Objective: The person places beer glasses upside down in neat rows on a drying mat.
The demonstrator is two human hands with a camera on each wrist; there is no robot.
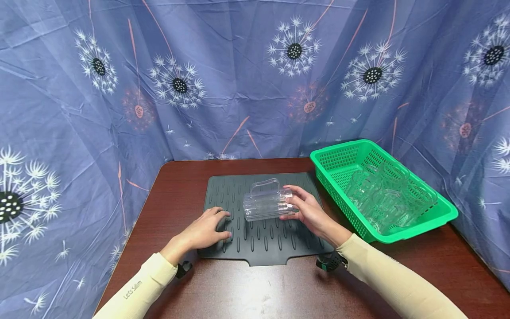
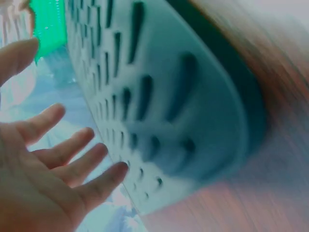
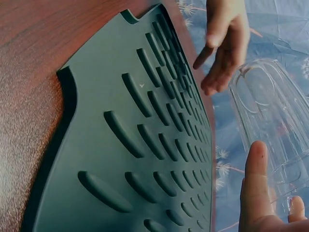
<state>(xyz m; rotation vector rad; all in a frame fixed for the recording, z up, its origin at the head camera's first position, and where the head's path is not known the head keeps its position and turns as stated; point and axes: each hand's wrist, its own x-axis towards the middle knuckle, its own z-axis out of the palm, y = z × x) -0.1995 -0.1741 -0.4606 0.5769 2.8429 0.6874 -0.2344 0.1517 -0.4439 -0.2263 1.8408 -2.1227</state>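
A clear ribbed mug (image 1: 263,206) lies sideways in the air over the dark grey drying mat (image 1: 259,246), its handle facing the far side. My right hand (image 1: 308,208) grips the mug near its right end, thumb on the near side in the right wrist view. To the mug's left, my left hand (image 1: 207,228) is held over the mat's left edge, fingers spread and apart from the mug. In the left wrist view the left palm (image 2: 38,179) shows nothing in it.
A green plastic basket (image 1: 338,188) stands at the right of the brown table (image 1: 175,186), with several clear mugs (image 1: 384,208) inside. Blue dandelion-print cloth (image 1: 239,79) hangs behind and along both sides. The mat has raised oval ridges and a tab at its near edge.
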